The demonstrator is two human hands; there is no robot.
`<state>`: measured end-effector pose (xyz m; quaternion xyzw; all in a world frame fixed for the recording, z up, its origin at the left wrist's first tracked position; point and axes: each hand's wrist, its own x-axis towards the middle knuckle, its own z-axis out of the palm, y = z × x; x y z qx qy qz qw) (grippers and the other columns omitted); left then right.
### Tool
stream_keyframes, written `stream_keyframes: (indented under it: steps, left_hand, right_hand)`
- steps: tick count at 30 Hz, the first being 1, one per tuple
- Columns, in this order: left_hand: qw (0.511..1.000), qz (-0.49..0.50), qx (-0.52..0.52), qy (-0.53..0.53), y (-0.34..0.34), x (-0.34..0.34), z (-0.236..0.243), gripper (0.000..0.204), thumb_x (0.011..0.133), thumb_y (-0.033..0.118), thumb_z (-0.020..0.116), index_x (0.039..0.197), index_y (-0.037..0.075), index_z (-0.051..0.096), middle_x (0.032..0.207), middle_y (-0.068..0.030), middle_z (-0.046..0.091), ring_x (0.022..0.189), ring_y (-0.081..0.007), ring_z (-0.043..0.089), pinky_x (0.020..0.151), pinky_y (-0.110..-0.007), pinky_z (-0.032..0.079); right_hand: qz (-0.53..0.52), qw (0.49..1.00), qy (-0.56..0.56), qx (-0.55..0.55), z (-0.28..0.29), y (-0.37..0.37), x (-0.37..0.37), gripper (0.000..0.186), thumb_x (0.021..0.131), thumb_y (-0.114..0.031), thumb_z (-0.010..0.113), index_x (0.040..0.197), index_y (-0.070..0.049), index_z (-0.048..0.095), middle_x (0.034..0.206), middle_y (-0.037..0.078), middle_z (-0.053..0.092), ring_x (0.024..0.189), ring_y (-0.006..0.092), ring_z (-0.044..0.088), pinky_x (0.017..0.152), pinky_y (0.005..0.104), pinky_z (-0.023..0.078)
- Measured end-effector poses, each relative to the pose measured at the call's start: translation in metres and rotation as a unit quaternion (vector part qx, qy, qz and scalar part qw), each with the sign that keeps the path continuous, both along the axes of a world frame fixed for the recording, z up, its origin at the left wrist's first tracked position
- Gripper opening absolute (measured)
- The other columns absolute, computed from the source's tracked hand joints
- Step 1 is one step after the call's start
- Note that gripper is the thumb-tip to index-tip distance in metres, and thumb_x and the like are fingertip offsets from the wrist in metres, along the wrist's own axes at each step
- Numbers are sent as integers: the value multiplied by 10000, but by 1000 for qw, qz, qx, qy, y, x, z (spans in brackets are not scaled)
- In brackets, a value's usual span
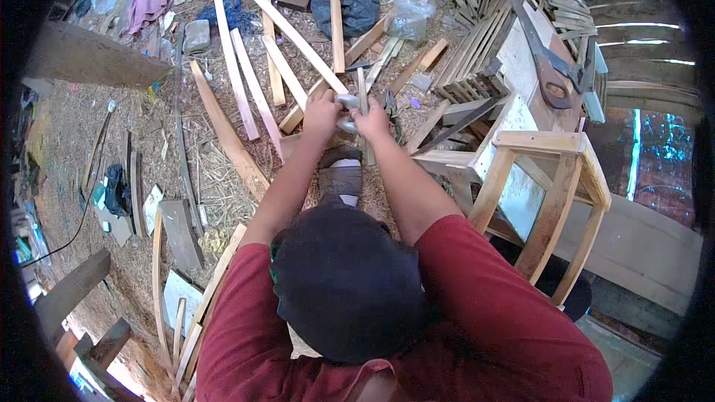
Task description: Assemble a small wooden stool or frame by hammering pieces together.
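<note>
Both my hands are in front of me, low over the ground above my shoe (341, 179). The fingers of my left hand (322, 116) are closed on a pale grey, rounded thing (347, 101) between the hands; its kind is unclear. My right hand (372, 120) is closed around a slim, upright, light-coloured stick (363, 83), with a narrow dark piece across its top end. The right fingertips also come close to the grey thing. Just beyond the left hand, the near end of a long pale wooden strip (302, 43) reaches toward the grey thing.
More wooden strips (234, 59) lie on the straw-strewn ground ahead and left. To the right stand a wooden stool frame (547, 201) and a handsaw (553, 78) on a board. Stacked slats (477, 41) are behind. A thick beam (97, 56) juts in from the left.
</note>
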<state>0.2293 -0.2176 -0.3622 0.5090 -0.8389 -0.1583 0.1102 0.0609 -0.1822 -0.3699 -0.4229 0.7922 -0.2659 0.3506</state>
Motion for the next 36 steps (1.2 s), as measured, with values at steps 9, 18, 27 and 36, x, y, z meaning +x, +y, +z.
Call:
stream_keyframes:
  steps: [9,18,27,36]
  left_hand:
    - [999,7,-21,31,8,6,18,142,833,212,768,951,154,820,1076,-59,646,1144,-281,606,956,-479,463]
    - [995,-80,-55,14,-5,-8,9,156,876,216,695,935,172,832,1073,-43,646,1143,-253,611,972,-450,449]
    - [996,-80,-21,-27,-15,-11,4,196,908,235,691,1049,235,827,1115,-29,639,1204,-244,583,1023,-474,418]
    - [903,74,192,376,-12,10,5,142,1002,209,736,1069,84,740,963,-118,714,878,-290,687,831,-389,552]
  right_hand:
    - [-13,1000,-4,-22,-12,27,16,334,878,-195,834,1135,-53,674,1035,199,777,1013,430,743,920,505,571]
    - [-34,999,5,-17,-27,23,11,362,866,-190,843,1156,-54,672,1068,207,766,1032,434,735,939,513,566]
    - [-30,998,54,-10,-28,20,9,272,846,-176,827,1064,-53,721,969,142,783,933,334,765,883,458,590]
    - [53,990,102,87,-1,-15,-21,458,802,-270,876,1172,-29,753,940,209,793,800,305,787,810,406,632]
